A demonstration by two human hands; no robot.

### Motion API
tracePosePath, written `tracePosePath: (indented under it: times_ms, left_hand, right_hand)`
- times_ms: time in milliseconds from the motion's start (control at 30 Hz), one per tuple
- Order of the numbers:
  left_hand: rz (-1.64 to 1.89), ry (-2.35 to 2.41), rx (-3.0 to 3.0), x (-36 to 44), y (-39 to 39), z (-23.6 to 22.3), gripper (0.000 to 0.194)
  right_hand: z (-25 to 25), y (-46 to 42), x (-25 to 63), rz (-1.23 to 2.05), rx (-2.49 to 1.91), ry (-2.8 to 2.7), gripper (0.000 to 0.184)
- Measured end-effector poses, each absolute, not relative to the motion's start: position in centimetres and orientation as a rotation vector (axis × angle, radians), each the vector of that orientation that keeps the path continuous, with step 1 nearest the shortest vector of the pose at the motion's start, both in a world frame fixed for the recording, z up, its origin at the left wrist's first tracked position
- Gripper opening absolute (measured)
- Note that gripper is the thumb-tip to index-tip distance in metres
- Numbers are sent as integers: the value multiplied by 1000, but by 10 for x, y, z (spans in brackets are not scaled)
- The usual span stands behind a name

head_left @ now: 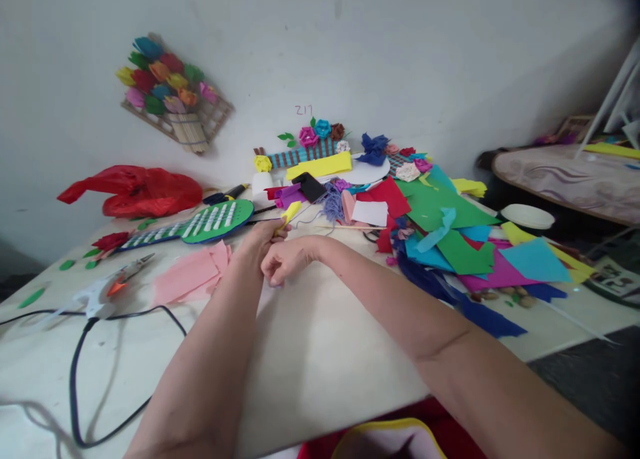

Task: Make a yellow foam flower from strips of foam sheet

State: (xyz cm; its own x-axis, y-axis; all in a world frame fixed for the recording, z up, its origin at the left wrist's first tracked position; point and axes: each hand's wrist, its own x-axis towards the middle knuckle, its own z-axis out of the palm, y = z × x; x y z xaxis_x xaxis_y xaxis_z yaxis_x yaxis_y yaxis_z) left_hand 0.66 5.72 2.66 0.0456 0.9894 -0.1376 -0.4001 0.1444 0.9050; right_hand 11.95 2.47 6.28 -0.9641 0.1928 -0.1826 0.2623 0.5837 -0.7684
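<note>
1. Both your forearms are reaching forward over the bench (330, 365), with the hands sitting close together near its middle
2. Your left hand (265, 237) is holding a yellow piece (290, 215) in a narrow grip, the free end sticking out past your fingertips, away from you
3. Your right hand (291, 257) is showing inward-curled fingers just beside the left wrist; whether that grip is holding anything, you cannot tell from this view
4. Pink paper (187, 275) is lying just left of your left forearm, and a white corded tool (97, 303) is lying farther left
5. Beyond your hands a black phone (313, 188) is lying, while coloured paper (445, 209) is spreading over the right side
</note>
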Motion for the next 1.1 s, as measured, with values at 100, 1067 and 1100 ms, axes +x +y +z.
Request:
tracePosePath:
  times_ms: [100, 1067, 1100]
  left_hand:
    - [1334, 987, 783, 6, 55, 35, 12]
    - [1618, 710, 970, 20, 43, 48, 19]
    - [1609, 721, 975, 19, 44, 46, 19]
  right_hand:
    - [64, 36, 136, -1533, 379, 2668, 8]
    - [-4, 116, 225, 145, 2201, 2606, 34]
    - [-1, 113, 223, 210, 2200, 2641, 34]
